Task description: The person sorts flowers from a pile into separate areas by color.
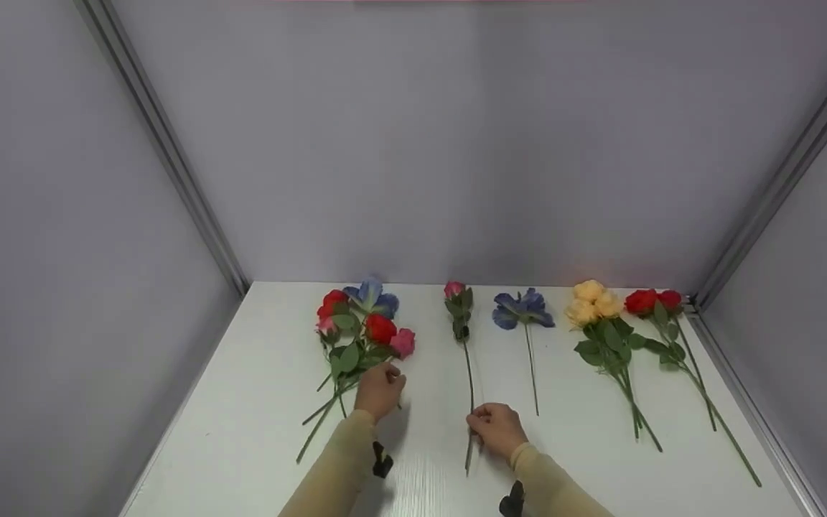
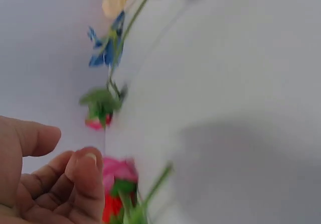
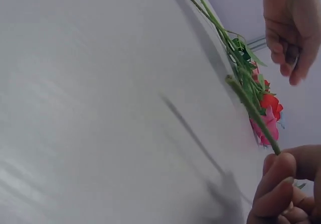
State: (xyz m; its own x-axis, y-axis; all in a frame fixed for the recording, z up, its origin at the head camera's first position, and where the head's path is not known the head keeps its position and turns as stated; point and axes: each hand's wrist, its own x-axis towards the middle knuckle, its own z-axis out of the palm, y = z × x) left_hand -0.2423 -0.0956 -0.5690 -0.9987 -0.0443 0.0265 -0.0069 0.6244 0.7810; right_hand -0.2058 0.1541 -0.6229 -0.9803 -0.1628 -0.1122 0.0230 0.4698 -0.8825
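Note:
My right hand (image 1: pixel 497 429) pinches the lower stem of a single pink rose (image 1: pixel 454 289), whose bud points toward the back wall. In the right wrist view, the cut end of the stem (image 3: pixel 253 108) sticks out past the thumb and fingertips, above its shadow. My left hand (image 1: pixel 381 391) hovers by a mixed bunch on the left, its fingers loosely curled. Nothing sits between thumb and fingers of that hand in the left wrist view. The bunch holds red roses (image 1: pixel 380 329), pink roses (image 1: pixel 403 343) and a blue flower (image 1: pixel 372 296), with stems crossing toward me.
Right of the pink rose lies a blue flower (image 1: pixel 523 310) on a thin stem. Farther right are yellow roses (image 1: pixel 593 304) and red roses (image 1: pixel 642 302) with long stems. The white table (image 1: pixel 241 431) is enclosed by grey panels (image 1: pixel 413 143) at the back and sides.

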